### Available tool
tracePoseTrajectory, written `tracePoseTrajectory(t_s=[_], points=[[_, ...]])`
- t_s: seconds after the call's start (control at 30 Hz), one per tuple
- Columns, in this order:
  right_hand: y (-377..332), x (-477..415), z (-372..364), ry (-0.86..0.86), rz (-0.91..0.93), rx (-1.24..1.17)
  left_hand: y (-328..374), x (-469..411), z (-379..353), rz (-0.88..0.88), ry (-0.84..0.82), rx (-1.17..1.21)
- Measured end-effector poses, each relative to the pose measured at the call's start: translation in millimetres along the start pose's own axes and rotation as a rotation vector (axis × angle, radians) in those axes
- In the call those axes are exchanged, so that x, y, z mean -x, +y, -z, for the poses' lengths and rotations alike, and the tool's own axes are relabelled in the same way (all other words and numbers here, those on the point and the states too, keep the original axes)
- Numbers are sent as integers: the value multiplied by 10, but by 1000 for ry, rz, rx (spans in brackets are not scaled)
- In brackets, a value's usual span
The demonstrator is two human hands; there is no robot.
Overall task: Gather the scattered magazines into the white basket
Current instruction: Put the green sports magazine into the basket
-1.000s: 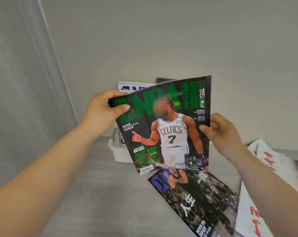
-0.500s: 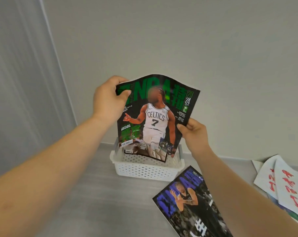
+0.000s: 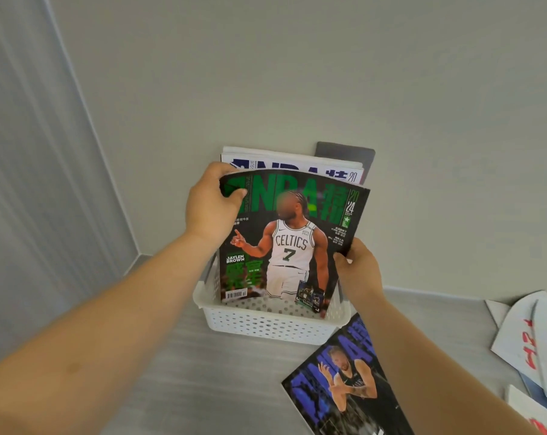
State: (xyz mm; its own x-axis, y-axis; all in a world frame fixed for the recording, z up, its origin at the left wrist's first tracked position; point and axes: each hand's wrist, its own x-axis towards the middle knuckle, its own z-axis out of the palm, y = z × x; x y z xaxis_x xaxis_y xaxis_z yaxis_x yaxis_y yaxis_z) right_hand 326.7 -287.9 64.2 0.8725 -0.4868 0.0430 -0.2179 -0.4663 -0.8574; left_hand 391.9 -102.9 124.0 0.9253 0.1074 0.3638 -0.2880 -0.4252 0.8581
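The basket (image 3: 266,328) already holds a white magazine (image 3: 297,166). The green magazine (image 3: 291,246) stands in front of it, lower edge inside. A blue magazine (image 3: 344,381) and others (image 3: 529,334) lie outside, yet to be gathered. The left hand (image 3: 209,205) pinches the green one's top corner, and the right hand (image 3: 358,271) grips its right edge.

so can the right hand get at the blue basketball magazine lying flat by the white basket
Not right now, probably: the right hand pinches the green basketball magazine standing in the white perforated plastic basket. Once it lets go, likely yes; the blue basketball magazine lies uncovered close by that hand.
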Motion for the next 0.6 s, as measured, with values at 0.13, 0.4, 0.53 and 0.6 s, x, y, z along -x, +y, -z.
tracePoseTrajectory(t_s=[0.13,0.4,0.53,0.6], points=[[-17,-67,-8,113,-9,14,-211,40,-79,87,95,53],[-45,-224,-316,111,-26,-188,-525,92,-265,222,-177,147],[-68,-355,-333,95,4,57,-540,23,-284,263,-131,213],[-29,-370,-336,101,21,204,-565,-5,-280,273,-133,205]])
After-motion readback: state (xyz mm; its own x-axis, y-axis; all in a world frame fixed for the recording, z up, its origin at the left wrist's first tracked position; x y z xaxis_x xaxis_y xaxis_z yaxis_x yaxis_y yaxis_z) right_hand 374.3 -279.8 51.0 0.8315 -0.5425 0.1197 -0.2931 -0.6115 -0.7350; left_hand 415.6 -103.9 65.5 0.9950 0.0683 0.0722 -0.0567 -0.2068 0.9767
